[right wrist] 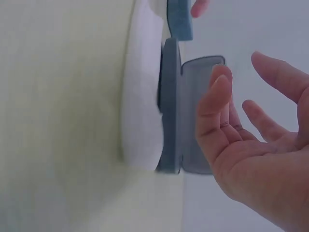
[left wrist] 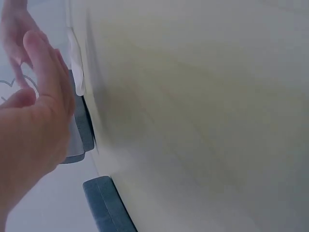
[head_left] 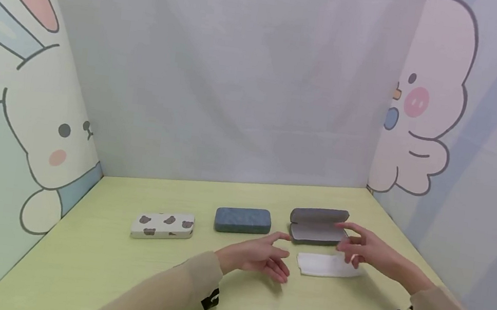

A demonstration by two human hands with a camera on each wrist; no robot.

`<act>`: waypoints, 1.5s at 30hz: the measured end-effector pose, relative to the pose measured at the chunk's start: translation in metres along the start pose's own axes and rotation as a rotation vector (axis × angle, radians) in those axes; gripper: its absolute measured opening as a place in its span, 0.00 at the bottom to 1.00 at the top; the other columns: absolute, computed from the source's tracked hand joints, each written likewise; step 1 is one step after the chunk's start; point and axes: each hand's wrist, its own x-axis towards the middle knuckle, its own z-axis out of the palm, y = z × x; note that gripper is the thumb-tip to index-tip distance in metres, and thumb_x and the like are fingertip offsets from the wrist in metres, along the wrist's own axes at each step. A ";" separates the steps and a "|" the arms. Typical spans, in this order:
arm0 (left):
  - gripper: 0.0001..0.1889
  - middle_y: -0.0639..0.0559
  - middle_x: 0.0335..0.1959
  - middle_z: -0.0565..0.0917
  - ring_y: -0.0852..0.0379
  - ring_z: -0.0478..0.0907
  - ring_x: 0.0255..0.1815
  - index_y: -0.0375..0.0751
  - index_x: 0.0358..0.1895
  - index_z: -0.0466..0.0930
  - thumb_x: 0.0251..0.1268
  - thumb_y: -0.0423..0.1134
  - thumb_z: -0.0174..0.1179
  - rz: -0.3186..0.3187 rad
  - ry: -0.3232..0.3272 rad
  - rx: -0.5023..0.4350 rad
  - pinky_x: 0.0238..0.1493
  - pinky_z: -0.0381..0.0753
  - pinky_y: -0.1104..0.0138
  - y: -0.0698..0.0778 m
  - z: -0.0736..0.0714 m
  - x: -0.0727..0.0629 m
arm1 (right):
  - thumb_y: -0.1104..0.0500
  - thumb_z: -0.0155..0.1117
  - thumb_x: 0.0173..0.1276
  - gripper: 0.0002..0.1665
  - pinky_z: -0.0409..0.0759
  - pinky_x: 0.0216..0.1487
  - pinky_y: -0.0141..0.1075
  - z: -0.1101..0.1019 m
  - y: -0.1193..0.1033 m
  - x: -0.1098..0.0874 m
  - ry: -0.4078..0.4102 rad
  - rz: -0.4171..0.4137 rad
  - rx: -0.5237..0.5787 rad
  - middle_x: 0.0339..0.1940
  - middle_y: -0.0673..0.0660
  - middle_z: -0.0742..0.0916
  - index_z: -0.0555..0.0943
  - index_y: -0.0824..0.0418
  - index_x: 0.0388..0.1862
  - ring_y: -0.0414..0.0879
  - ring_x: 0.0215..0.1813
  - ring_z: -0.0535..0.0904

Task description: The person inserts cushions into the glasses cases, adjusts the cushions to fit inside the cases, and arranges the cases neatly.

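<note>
A grey-blue glasses case (head_left: 317, 233) stands with its lid up at the right of the table. In front of it lies a folded white cloth (head_left: 320, 266). My right hand (head_left: 364, 249) hovers above the cloth's right end, beside the case, fingers loosely bent and holding nothing. Left of the cloth, my left hand (head_left: 261, 258) hangs over the table with relaxed, spread fingers and nothing in them. From the right wrist, the cloth (right wrist: 141, 106) shows as a thick, smooth strip close to the case (right wrist: 170, 106). The left wrist view catches both hands apart from each other.
A closed blue glasses case (head_left: 242, 221) lies behind my left hand. Farther left is a closed white case with brown bear prints (head_left: 162, 226). Grey fabric (head_left: 239, 81) walls the back of the yellow-green table (head_left: 100, 266), and cartoon-printed panels flank it.
</note>
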 end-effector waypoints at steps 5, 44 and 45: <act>0.28 0.35 0.38 0.86 0.48 0.86 0.33 0.57 0.73 0.52 0.75 0.37 0.48 -0.031 -0.005 -0.067 0.49 0.86 0.53 0.000 0.007 0.013 | 0.62 0.54 0.73 0.40 0.78 0.27 0.31 -0.022 0.030 -0.028 -0.118 0.080 0.105 0.37 0.55 0.84 0.46 0.61 0.76 0.41 0.29 0.78; 0.24 0.20 0.44 0.80 0.29 0.77 0.52 0.43 0.63 0.62 0.68 0.21 0.47 -0.104 0.196 -0.169 0.54 0.81 0.51 0.000 0.040 0.046 | 0.60 0.63 0.67 0.34 0.82 0.20 0.34 -0.018 0.051 -0.023 -0.001 0.081 -0.071 0.32 0.58 0.82 0.65 0.72 0.67 0.42 0.20 0.79; 0.24 0.20 0.44 0.80 0.29 0.77 0.52 0.43 0.63 0.62 0.68 0.21 0.47 -0.104 0.198 -0.169 0.54 0.81 0.51 0.000 0.040 0.046 | 0.60 0.63 0.66 0.34 0.81 0.20 0.34 -0.017 0.051 -0.023 0.001 0.079 -0.069 0.32 0.57 0.82 0.65 0.72 0.66 0.42 0.20 0.79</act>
